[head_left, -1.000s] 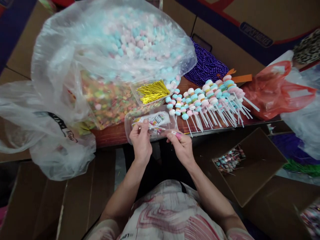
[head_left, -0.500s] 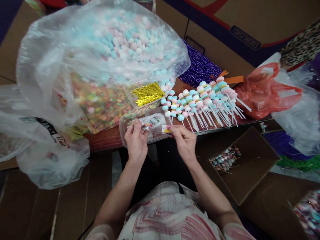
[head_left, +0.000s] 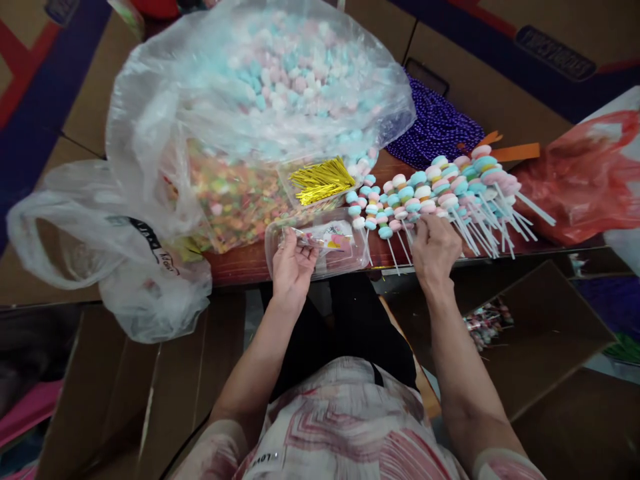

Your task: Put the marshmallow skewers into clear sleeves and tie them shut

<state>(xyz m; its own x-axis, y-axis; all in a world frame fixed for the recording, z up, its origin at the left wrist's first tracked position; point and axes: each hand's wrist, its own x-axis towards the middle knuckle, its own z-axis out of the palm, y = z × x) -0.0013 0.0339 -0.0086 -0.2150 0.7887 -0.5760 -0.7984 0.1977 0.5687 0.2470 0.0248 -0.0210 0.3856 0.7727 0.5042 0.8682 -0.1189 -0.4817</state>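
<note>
My left hand (head_left: 294,267) pinches one end of a small clear printed plastic bag (head_left: 320,239), which stretches right from its fingertips. Beneath the bag sits a shallow clear plastic tray (head_left: 357,260). My right hand (head_left: 437,248) is at the lollipop-like sticks of pastel candies (head_left: 425,191), its fingers curled closed among the white sticks. Whether it grips one of them is hidden by the fingers. Pink, blue and white pieces are threaded on each stick, and the sticks lie side by side with their bare ends toward me.
Gold twist ties (head_left: 323,181) fill a small clear container behind the tray. A large clear bag of pastel candies (head_left: 280,73) and a bag of orange-green candies (head_left: 235,200) stand left. Purple beads (head_left: 435,123) and a red plastic bag (head_left: 590,177) lie right. An open cardboard box (head_left: 545,333) is below.
My right hand has let go of the bag's right side and moved right to the candy sticks. My left hand still holds the bag over the tray. The view has shifted.
</note>
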